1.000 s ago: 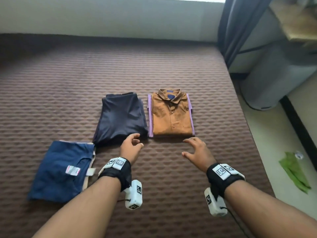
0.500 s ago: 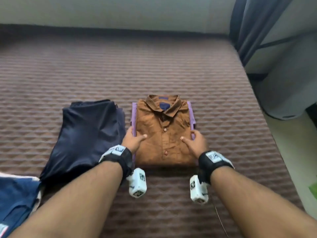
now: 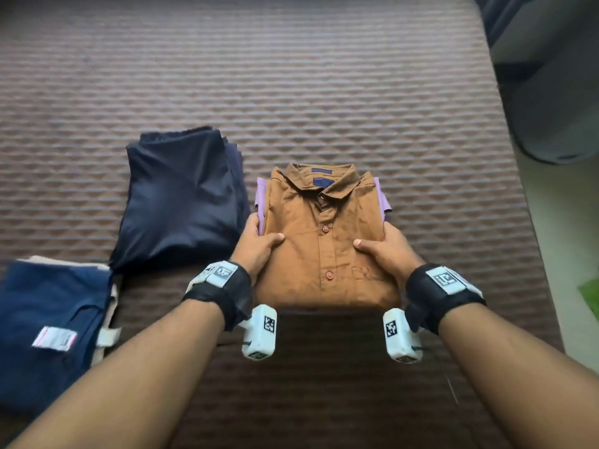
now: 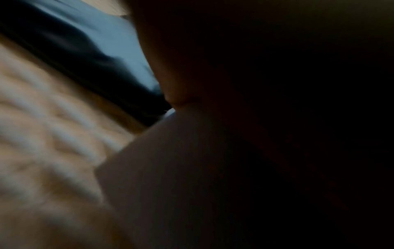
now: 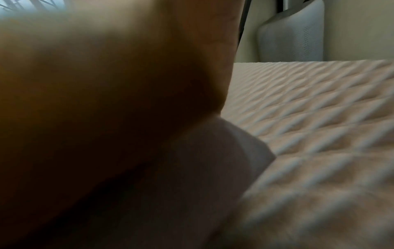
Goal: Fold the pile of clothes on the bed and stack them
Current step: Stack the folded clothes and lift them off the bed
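Observation:
A folded brown collared shirt [image 3: 321, 241] lies on top of a folded purple garment [image 3: 262, 194], and the pair is lifted off the bed. My left hand [image 3: 259, 243] grips the stack's left edge, thumb on top and fingers underneath. My right hand [image 3: 384, 247] grips the right edge the same way. A folded dark navy garment [image 3: 181, 199] lies on the bed to the left. A folded blue garment [image 3: 48, 325] with a white label lies at the near left. In the right wrist view the brown shirt [image 5: 106, 84] fills the left side, blurred. The left wrist view is mostly dark.
The brown quilted bed cover [image 3: 291, 76] stretches far beyond the clothes. The bed's right edge borders a pale floor [image 3: 564, 254] with a grey bin [image 3: 557, 108] and a green scrap [image 3: 590, 293]. A dark curtain [image 3: 499, 14] hangs at the top right.
Both hands went from hovering open in front of the brown shirt to its sides, took hold of it with the purple garment, and lifted the stack toward me.

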`<state>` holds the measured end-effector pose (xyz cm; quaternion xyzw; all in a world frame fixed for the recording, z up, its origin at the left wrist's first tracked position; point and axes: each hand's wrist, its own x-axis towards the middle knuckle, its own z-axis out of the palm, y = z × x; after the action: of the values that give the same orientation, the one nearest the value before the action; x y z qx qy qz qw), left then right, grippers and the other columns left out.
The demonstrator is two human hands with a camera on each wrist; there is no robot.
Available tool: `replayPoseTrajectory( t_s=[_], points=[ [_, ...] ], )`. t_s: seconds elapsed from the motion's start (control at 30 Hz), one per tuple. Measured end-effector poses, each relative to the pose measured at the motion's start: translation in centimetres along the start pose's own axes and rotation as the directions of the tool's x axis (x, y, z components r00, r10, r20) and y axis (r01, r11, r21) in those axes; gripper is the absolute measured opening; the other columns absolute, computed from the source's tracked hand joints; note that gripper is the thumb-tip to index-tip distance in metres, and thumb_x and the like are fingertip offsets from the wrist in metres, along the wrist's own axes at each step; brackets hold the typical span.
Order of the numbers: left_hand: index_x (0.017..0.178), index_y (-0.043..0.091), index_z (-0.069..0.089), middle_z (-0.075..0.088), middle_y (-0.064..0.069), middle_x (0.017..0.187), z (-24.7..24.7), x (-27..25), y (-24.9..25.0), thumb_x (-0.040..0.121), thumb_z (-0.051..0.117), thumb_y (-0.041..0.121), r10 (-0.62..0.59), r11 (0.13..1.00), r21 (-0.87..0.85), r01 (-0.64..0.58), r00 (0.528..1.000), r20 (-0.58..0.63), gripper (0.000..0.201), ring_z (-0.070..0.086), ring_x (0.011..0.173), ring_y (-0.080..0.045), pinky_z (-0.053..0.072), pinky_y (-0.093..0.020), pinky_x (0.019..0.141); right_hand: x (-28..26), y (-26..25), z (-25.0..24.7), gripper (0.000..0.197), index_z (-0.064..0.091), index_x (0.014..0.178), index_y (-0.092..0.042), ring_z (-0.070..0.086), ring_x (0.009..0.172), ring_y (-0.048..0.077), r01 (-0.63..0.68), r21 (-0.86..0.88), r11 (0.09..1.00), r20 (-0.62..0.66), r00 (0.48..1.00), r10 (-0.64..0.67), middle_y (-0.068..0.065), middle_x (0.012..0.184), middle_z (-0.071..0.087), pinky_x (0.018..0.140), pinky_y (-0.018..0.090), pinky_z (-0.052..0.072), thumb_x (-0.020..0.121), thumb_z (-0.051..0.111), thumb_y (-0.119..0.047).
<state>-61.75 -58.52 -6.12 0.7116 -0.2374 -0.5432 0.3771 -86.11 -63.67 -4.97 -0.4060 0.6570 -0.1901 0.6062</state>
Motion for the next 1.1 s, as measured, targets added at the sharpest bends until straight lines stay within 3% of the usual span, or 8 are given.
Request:
replayPoseTrajectory(
  t_s=[0.17,0.3,0.43,0.57,0.67,0.8,0.9,1.1],
  points=[
    [0.118,0.02,0.051,0.065,-0.004,0.118,-1.4,-14.5,-2.5,0.08,0.064,0.005,-0.01,0.999,0.038,0.007,0.997,0.083,0.043,0.062,0.106,-0.015,0.048,-0.036,0.099,-15.4,3.7,-1.0,0.031,0.055,0.111,-0.023,0.063,0.106,0.016,-0.036,-0.145,0.989,-0.035,0.999,0.032,-0.001,0.116,0.067,0.098,0.036,0.049,0.088,0.07,-0.01],
    [0.114,0.022,0.051,0.063,-0.008,0.122,-2.2,-24.6,-4.6,0.073,0.063,0.015,0.038,0.986,0.157,-0.056,0.993,0.114,0.044,0.06,0.112,-0.021,0.046,-0.043,0.104,-27.2,6.5,-1.2,0.043,0.053,0.13,-0.008,0.053,0.118,0.018,-0.039,-0.271,0.962,-0.085,0.996,0.016,0.006,0.127,0.059,0.093,0.022,0.038,0.089,0.066,-0.011],
    [0.106,0.023,0.053,0.065,-0.01,0.115,-2.7,-32.0,-4.7,0.066,0.069,0.026,0.101,0.944,0.284,-0.17,0.965,0.244,0.043,0.06,0.106,-0.022,0.045,-0.052,0.103,-37.9,9.5,-1.8,0.041,0.054,0.128,-0.004,0.056,0.116,0.019,-0.081,-0.186,0.979,-0.229,0.973,0.037,0.007,0.122,0.061,0.084,0.017,0.034,0.09,0.067,-0.01],
    [0.101,0.023,0.051,0.064,-0.015,0.114,-1.2,-36.4,-3.0,0.072,0.066,0.013,0.14,0.881,0.338,-0.331,0.865,0.482,0.035,0.061,0.109,-0.029,0.045,-0.053,0.102,-46.2,12.9,-1.6,0.041,0.054,0.13,-0.01,0.058,0.115,0.023,-0.107,0.003,0.994,-0.421,0.902,0.098,0.006,0.122,0.063,0.089,0.024,0.04,0.091,0.066,-0.012],
    [0.104,0.033,0.052,0.064,0.0,0.115,0.8,-39.9,-3.0,0.083,0.068,0.007,0.116,0.835,0.359,-0.416,0.772,0.625,0.038,0.061,0.112,-0.024,0.048,-0.051,0.101,-52.1,15.7,-0.6,0.041,0.053,0.133,-0.012,0.056,0.111,0.019,-0.094,0.166,0.982,-0.553,0.815,0.171,0.001,0.119,0.061,0.095,0.028,0.041,0.093,0.063,-0.014],
    [0.112,0.029,0.052,0.065,0.0,0.114,3.3,-46.2,-4.4,0.088,0.067,0.0,0.1,0.777,0.342,-0.528,0.641,0.761,0.04,0.063,0.107,-0.021,0.052,-0.046,0.097,-60.3,20.0,0.6,0.036,0.055,0.129,-0.018,0.061,0.111,0.027,-0.065,0.344,0.937,-0.684,0.666,0.298,0.003,0.121,0.065,0.1,0.043,0.048,0.094,0.062,-0.022],
    [0.102,0.037,0.055,0.067,-0.002,0.112,5.4,-51.1,-6.4,0.084,0.071,0.007,0.058,0.723,0.331,-0.606,0.532,0.845,0.038,0.064,0.103,-0.024,0.052,-0.051,0.095,-66.2,23.5,1.4,0.034,0.057,0.128,-0.018,0.062,0.108,0.026,-0.003,0.446,0.895,-0.739,0.562,0.371,0.001,0.117,0.066,0.099,0.042,0.049,0.095,0.061,-0.019],
    [0.112,0.025,0.055,0.065,-0.002,0.112,10.1,-61.4,-12.6,0.088,0.067,0.004,-0.096,0.686,0.293,-0.666,0.317,0.944,0.034,0.064,0.101,-0.021,0.054,-0.045,0.092,-77.1,31.5,2.2,0.03,0.058,0.126,-0.016,0.061,0.103,0.023,0.051,0.579,0.814,-0.769,0.367,0.524,-0.002,0.109,0.064,0.091,0.032,0.046,0.096,0.059,-0.017]
  ],
)
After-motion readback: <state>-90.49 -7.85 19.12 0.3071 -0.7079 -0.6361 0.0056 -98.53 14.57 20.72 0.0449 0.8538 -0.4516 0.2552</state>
